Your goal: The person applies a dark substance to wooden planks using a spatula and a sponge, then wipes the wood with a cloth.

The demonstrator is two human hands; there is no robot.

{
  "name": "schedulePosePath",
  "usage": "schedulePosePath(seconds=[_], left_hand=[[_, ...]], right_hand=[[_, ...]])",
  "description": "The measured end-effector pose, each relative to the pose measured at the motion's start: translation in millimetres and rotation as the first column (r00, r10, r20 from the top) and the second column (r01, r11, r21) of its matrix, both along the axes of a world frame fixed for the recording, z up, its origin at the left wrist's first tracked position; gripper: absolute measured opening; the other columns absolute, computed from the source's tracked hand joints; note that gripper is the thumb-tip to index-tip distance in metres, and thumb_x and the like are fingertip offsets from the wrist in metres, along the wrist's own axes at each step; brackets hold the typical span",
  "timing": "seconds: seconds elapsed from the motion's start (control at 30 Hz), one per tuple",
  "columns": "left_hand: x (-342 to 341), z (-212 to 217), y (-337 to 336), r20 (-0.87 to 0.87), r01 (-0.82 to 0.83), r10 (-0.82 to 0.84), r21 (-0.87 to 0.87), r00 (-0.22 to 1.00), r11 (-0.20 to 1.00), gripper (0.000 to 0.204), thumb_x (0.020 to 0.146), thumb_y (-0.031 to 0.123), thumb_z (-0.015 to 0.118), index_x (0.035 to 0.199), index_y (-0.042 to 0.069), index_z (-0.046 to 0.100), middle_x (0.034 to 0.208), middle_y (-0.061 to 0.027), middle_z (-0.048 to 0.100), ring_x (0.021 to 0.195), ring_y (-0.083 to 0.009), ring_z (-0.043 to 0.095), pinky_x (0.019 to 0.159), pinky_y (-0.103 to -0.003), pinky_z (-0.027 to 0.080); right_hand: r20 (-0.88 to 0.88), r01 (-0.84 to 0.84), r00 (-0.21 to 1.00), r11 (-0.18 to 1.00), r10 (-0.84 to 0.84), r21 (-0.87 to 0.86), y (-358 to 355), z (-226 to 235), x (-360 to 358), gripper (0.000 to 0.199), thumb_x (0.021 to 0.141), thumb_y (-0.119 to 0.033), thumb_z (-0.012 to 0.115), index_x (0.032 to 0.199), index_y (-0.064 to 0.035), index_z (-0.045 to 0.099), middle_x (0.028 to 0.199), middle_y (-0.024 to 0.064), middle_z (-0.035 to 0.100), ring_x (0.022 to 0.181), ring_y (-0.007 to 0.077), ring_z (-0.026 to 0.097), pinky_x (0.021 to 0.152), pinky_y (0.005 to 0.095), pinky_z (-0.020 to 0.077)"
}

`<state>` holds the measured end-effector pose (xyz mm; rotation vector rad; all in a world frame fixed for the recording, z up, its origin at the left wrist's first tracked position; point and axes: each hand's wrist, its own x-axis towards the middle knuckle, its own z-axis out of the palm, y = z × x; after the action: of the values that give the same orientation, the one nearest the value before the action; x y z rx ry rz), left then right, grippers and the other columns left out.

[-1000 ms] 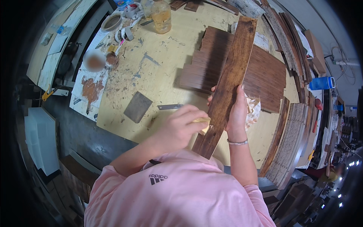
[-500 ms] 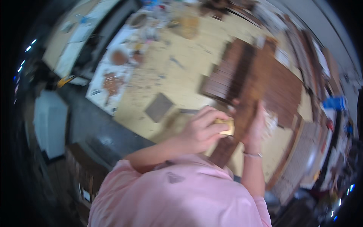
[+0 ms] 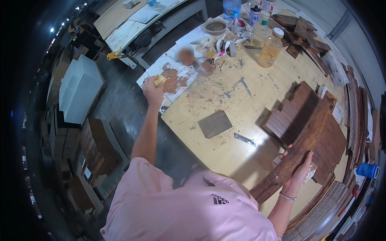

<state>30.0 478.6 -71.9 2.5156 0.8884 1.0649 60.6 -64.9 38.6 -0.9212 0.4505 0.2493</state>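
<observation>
My left hand (image 3: 152, 93) pinches a small yellow block (image 3: 160, 80), sponge-like in look. It is over a white sheet at the table's left end, against the edge of a patch of brown paste (image 3: 176, 81). My right hand (image 3: 298, 173) grips a long dark-brown wooden plank (image 3: 295, 150), which slants from near my shirt up to the far right. Fingertips curl round the plank's left edge, and the thumb lies along its right edge. Beside that palm shows some crumpled white material (image 3: 311, 172); whether the hand touches it I cannot tell.
Behind the plank lie stacked brown boards (image 3: 291, 106). A grey square pad (image 3: 215, 124) and a metal blade (image 3: 244, 139) rest on the table (image 3: 189, 106). Farther back stand a jar of amber liquid (image 3: 271, 48), bottles and a shallow bowl (image 3: 216, 27). Loose wood offcuts (image 3: 301, 34) are piled far right.
My left hand has carried the yellow block from the plank's edge leftward to the brown paste. My right hand still holds the plank. The view has shifted.
</observation>
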Motion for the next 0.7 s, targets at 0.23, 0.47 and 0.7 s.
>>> schedulePosePath(seconds=[0.23,0.47,0.7], left_hand=[[9,-18,7,-0.112,0.078,-0.07,0.063,0.991,0.995,0.03,0.07,0.002,0.078,0.097,0.007,0.066,0.102,-0.01,0.064,0.1,-0.0333,0.057,0.089,-0.043,0.046],[12,-9,-3,-0.089,0.05,-0.041,0.105,0.995,0.993,0.029,0.07,0.001,0.078,0.096,0.007,0.067,0.1,-0.0107,0.065,0.099,-0.0325,0.059,0.089,-0.04,0.047],[24,36,-90,0.49,0.498,-0.1,-0.826,0.866,0.265,0.02,0.085,-0.001,0.069,0.104,-0.001,0.063,0.108,-0.0097,0.066,0.096,-0.0165,0.064,0.084,-0.029,0.05]], right_hand=[[-0.003,-0.03,1.0,0.997,0.03,-0.074,4,3,-1,0.059,0.103,-0.053,0.032,0.116,0.0009,0.051,0.099,0.0147,0.062,0.074,0.0251,0.063,0.066,0.04,0.0554],[0.008,0.008,1.0,0.999,-0.008,-0.052,-3,2,-5,0.059,0.103,-0.053,0.033,0.117,0.0008,0.052,0.099,0.0148,0.062,0.074,0.0249,0.063,0.065,0.0394,0.0552],[-0.029,0.008,1.0,1.0,-0.008,-0.021,-2,4,-4,0.064,0.103,-0.057,0.027,0.119,-0.0012,0.054,0.1,0.0144,0.064,0.076,0.0238,0.065,0.066,0.0391,0.0569]])
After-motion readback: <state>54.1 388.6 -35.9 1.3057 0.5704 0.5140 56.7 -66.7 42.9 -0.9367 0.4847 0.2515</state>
